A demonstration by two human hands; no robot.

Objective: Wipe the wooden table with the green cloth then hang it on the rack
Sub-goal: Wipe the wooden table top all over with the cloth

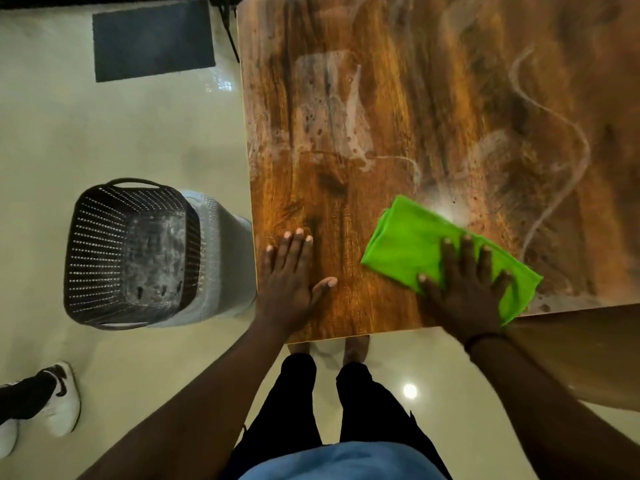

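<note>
The wooden table (pixel 433 109) fills the upper right, its top streaked with whitish smears and spots. A folded green cloth (pixel 412 244) lies flat near the table's front edge. My right hand (pixel 464 289) presses palm-down on the cloth's near right part, fingers spread over it. My left hand (pixel 291 275) rests flat and open on bare wood at the table's front left corner, apart from the cloth. No rack is in view.
Two stacked perforated baskets (pixel 138 254), dark over grey, stand on the pale tiled floor left of the table. A dark mat (pixel 152 39) lies at the upper left. Another person's white shoes (pixel 59 400) are at the lower left. My legs stand at the table's front edge.
</note>
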